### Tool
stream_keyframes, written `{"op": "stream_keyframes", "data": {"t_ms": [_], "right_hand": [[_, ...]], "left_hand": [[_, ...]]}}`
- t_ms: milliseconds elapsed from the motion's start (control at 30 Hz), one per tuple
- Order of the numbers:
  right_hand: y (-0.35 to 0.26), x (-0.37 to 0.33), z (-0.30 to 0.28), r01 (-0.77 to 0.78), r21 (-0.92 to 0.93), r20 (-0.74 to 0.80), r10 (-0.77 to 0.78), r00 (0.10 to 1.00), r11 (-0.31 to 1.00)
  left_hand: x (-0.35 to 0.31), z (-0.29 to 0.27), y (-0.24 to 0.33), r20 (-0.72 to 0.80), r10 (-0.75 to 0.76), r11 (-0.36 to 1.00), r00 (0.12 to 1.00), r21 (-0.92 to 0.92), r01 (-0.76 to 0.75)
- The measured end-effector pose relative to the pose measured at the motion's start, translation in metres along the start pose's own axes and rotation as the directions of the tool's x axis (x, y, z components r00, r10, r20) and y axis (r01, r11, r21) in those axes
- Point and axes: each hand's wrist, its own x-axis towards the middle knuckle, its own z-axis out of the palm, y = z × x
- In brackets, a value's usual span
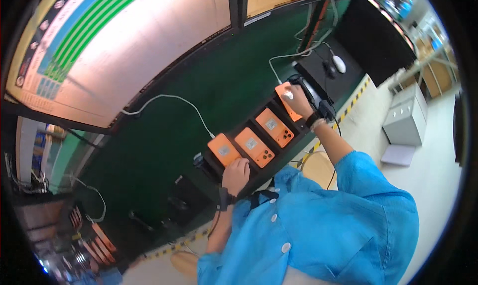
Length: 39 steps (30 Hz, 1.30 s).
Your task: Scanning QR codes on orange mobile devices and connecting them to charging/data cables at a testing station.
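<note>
Four orange phones lie face down in a slanting row on a black strip along the bench's near edge. My left hand (236,175) is closed over the near end of the leftmost phone (223,148), whose camera end it hides. Further right, my right hand (298,103) grips the rightmost phone (296,115); a small white patch shows by its fingertips. White cables run into the far ends of these two phones. Between them lie a second phone (253,144) and a third phone (274,128), each with a pale label and a camera cluster. Black bands circle both wrists.
A large monitor (149,46) with a bright screen stands behind the dark green bench top (164,130). A white mouse (338,64) sits at the far right. More orange phones (102,242) stand at lower left. Yellow-black tape (356,95) edges the bench; a grey cabinet (406,115) stands beyond.
</note>
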Motion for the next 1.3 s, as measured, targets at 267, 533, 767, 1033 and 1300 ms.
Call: {"op": "stream_keyframes", "data": {"t_ms": [267,533,767,1033,1300], "right_hand": [[0.048,0.089,0.026,-0.154,0.015,0.573,0.118,0.811,0.988],[0.035,0.059,-0.006,-0.107,0.174,0.621,-0.025,0.783,0.979],[0.041,0.052,0.004,-0.142,0.152,0.459,0.057,0.887,0.978],[0.096,0.063,0.008,0.006,0.099,0.026,-0.008,1.000,0.995],[0.169,0.027,0.020,-0.542,0.074,0.349,0.488,0.800,0.837]], "left_hand": [[0.086,0.073,0.040,-0.185,-0.301,0.947,0.936,0.057,0.316],[0.152,0.098,0.017,-0.234,-0.185,0.926,0.955,0.283,0.248],[0.162,0.104,0.007,-0.112,-0.264,0.893,0.958,0.347,0.287],[0.162,0.102,0.007,-0.107,-0.290,0.897,0.951,0.314,0.309],[0.164,0.102,0.008,-0.143,-0.264,0.906,0.954,0.301,0.297]]}}
